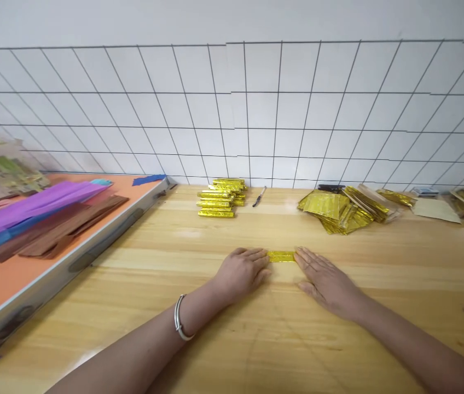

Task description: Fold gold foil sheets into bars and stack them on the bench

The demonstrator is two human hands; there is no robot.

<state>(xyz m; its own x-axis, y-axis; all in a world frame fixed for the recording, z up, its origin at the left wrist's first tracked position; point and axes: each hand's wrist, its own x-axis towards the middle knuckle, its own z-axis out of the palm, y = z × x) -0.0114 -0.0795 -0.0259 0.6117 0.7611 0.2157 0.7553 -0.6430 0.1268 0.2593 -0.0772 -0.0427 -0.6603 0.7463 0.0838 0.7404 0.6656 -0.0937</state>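
A narrow strip of gold foil paper point(281, 256) lies flat on the wooden table, its length running left to right between my hands. At its left end rests my left hand point(243, 273), fingers stretched forward and lying on the strip, thumb below them. My right hand point(325, 280) lies flat over the opposite end, with fingers extended and thumb held apart. Both ends of the strip are hidden under my fingertips. Farther back is a pile of rolled or folded gold foil pieces point(220, 198). Loose gold foil sheets point(336, 208) are heaped at the back right.
A pen point(259, 197) lies beside the gold pile, near the tiled wall point(297, 112). On the left, an orange-topped raised surface point(133, 191) carries purple paper point(47, 202) and brown paper point(74, 227). A beige sheet point(436, 210) is at the far right.
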